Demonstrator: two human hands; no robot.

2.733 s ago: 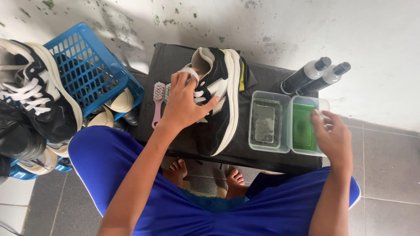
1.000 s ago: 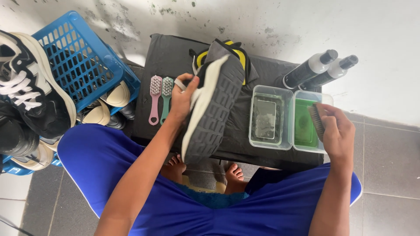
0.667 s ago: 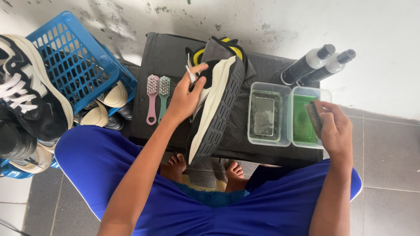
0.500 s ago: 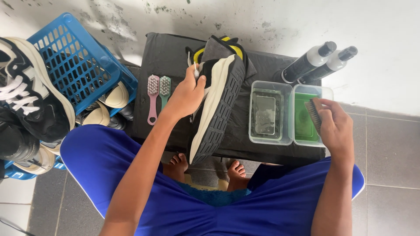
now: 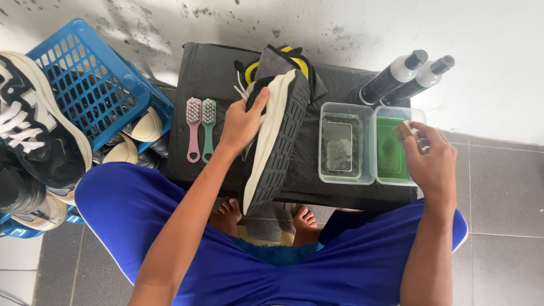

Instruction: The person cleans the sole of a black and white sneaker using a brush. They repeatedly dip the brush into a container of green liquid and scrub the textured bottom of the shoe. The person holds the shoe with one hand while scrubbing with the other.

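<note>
My left hand (image 5: 241,122) grips a black sneaker (image 5: 276,141) with a cream midsole, tipped on its side over the black table (image 5: 209,73) so its dark ridged sole faces me. My right hand (image 5: 432,164) holds a small brush (image 5: 404,131) at the edge of a clear tub of green liquid (image 5: 392,148). A second clear tub (image 5: 345,141) with murky water stands just left of it. A dark cloth with yellow trim (image 5: 280,59) lies behind the shoe.
A pink brush (image 5: 194,136) and a green brush (image 5: 208,129) lie side by side on the table's left. Two dark bottles (image 5: 408,79) lean at the back right. A blue basket (image 5: 90,85) and several sneakers (image 5: 34,141) crowd the left. My bare feet (image 5: 266,215) rest below.
The sneaker was lying under my left hand, then got turned on its side, sole toward me. My right hand picked up a small brush and brought it to the green tub.
</note>
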